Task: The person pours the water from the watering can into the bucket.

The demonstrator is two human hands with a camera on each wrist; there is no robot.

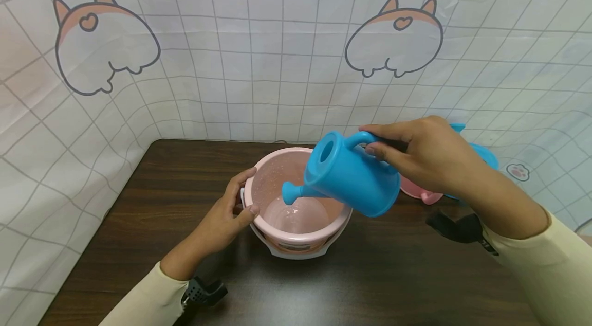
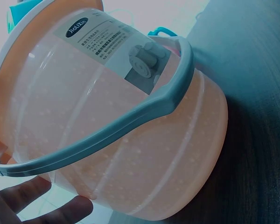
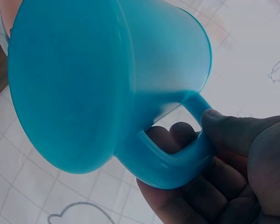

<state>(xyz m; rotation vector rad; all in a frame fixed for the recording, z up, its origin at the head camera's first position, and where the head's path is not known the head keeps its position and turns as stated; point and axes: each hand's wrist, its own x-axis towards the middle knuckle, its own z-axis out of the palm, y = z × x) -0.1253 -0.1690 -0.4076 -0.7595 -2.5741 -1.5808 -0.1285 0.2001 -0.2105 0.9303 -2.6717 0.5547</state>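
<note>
A pink plastic bucket (image 1: 302, 237) stands on the dark table, its pale handle (image 2: 102, 142) hanging down along the outside. My left hand (image 1: 221, 223) grips the bucket's left rim, thumb over the edge and fingers against the outer wall. Above the bucket's right side, my right hand (image 1: 432, 154) holds a blue watering can (image 1: 353, 177) by its loop handle (image 3: 165, 168), with thumb and curled fingers around it. The can is tilted to the left, and its spout head (image 1: 291, 193) hangs over the bucket's opening. Droplets dot the bucket's inner wall, and its bottom looks wet.
Behind my right hand, a pink item (image 1: 414, 189) and a blue item (image 1: 484, 155) sit at the table's back right, partly hidden. A white gridded cloth (image 1: 259, 58) hangs behind the dark wooden table (image 1: 370, 285). A printed label (image 2: 116, 49) is on the bucket.
</note>
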